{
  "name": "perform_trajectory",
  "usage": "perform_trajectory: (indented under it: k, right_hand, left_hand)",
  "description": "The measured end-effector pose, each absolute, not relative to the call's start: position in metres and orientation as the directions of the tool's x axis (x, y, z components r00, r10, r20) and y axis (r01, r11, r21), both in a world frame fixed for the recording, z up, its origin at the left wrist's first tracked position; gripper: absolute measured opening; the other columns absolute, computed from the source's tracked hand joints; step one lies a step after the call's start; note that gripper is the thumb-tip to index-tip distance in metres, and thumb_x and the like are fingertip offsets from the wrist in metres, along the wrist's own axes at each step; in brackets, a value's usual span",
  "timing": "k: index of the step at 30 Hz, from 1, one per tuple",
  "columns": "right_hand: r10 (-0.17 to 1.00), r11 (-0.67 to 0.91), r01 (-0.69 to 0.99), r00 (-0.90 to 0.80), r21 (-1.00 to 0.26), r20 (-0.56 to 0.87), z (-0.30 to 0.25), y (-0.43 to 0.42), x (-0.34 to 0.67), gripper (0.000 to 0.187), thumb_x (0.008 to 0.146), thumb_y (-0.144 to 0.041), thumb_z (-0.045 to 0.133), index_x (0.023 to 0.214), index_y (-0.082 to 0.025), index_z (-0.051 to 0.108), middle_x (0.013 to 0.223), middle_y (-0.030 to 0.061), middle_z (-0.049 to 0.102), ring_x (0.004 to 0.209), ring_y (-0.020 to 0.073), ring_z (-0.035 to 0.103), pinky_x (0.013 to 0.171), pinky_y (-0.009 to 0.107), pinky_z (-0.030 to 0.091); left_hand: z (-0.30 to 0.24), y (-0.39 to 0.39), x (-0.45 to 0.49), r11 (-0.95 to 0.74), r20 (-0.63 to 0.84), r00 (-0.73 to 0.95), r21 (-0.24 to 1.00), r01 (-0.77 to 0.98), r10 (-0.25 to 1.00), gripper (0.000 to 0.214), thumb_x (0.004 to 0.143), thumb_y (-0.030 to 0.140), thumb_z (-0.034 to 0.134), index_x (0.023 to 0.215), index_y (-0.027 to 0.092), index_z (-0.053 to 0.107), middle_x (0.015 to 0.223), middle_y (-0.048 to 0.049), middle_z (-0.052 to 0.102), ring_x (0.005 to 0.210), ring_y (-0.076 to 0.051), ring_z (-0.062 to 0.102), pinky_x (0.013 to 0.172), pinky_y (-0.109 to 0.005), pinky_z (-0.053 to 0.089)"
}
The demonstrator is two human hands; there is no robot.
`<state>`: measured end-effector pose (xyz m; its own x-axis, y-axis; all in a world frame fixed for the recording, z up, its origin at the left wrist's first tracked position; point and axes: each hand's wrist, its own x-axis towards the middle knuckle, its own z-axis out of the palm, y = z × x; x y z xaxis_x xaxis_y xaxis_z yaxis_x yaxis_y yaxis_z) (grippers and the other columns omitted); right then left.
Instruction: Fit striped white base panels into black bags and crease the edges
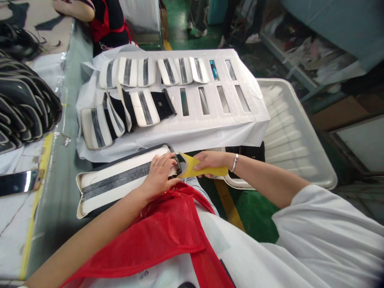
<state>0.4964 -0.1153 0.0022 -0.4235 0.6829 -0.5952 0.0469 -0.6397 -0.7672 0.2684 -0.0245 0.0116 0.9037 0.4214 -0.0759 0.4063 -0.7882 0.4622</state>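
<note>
A long white panel (126, 176) with a dark grey stripe and a black edge lies in front of me, slanting up to the right. My left hand (160, 173) rests on its right end with the fingers stretched out. In my right hand (211, 162) is a yellow tool (189, 165), gripped from above, with a wide end that narrows toward my palm; I cannot tell its exact kind. Its wide end meets the dark right edge of the panel, close to my left fingertips. The contact itself is partly hidden.
Beyond the panel, a white-covered rack with slots (222, 120) carries several striped white pieces (145, 107). A white plastic tray (288, 120) stands to the right. Dark curved pieces (24, 100) are stacked on the left bench. Another person (108, 24) is at the far left.
</note>
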Motion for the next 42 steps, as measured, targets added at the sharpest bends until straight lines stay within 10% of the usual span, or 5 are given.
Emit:
perform_trajectory:
  k: [11, 21, 29, 37, 42]
  right_hand:
    - [0.576, -0.633, 0.222, -0.504, -0.741, -0.643, 0.011, -0.08, 0.508, 0.029, 0.069, -0.032, 0.069, 0.087, -0.012, 0.057, 0.062, 0.0015, 0.064, 0.045, 0.0112, 0.057, 0.037, 0.018, 0.044]
    - [0.71, -0.665, -0.064, -0.363, -0.745, -0.603, 0.002, -0.123, 0.495, 0.04, 0.073, -0.044, 0.068, 0.091, -0.011, 0.055, 0.065, 0.0021, 0.062, 0.04, 0.0087, 0.052, 0.037, 0.02, 0.045]
    - [0.63, -0.624, 0.144, -0.489, -0.768, -0.604, 0.009, -0.092, 0.509, 0.036, 0.075, -0.04, 0.067, 0.095, -0.014, 0.052, 0.068, 0.0013, 0.063, 0.042, 0.0103, 0.055, 0.037, 0.02, 0.045]
    - [0.7, -0.69, -0.113, -0.357, -0.715, -0.618, -0.009, -0.124, 0.495, 0.048, 0.072, -0.046, 0.07, 0.099, -0.011, 0.054, 0.066, 0.0013, 0.062, 0.041, 0.0084, 0.053, 0.036, 0.019, 0.045]
    - [0.709, -0.65, 0.008, -0.353, -0.76, -0.61, 0.002, -0.118, 0.497, 0.043, 0.075, -0.047, 0.067, 0.096, -0.012, 0.053, 0.068, 0.0014, 0.061, 0.042, 0.0086, 0.054, 0.036, 0.019, 0.045]
  left_hand:
    - [0.002, -0.027, 0.271, -0.801, -0.025, 0.896, 0.438, 0.408, 0.443, 0.038, 0.077, 0.031, 0.063, 0.109, 0.017, 0.048, 0.137, -0.0151, 0.046, 0.131, -0.027, 0.036, 0.111, -0.053, 0.017]
    - [-0.003, -0.025, 0.273, -0.804, -0.017, 0.901, 0.443, 0.396, 0.434, 0.038, 0.079, 0.033, 0.061, 0.11, 0.016, 0.048, 0.138, -0.0159, 0.045, 0.132, -0.027, 0.035, 0.112, -0.053, 0.016]
    - [0.001, -0.027, 0.272, -0.79, -0.028, 0.893, 0.454, 0.411, 0.449, 0.036, 0.08, 0.032, 0.06, 0.111, 0.018, 0.049, 0.137, -0.0157, 0.046, 0.132, -0.027, 0.036, 0.111, -0.054, 0.016]
    - [-0.002, -0.027, 0.275, -0.794, -0.022, 0.899, 0.461, 0.396, 0.436, 0.034, 0.081, 0.031, 0.058, 0.112, 0.018, 0.05, 0.138, -0.0147, 0.045, 0.133, -0.026, 0.034, 0.113, -0.052, 0.015]
    - [-0.003, -0.027, 0.275, -0.788, -0.019, 0.897, 0.469, 0.398, 0.442, 0.035, 0.081, 0.031, 0.058, 0.112, 0.017, 0.05, 0.138, -0.0145, 0.046, 0.133, -0.026, 0.034, 0.113, -0.052, 0.014]
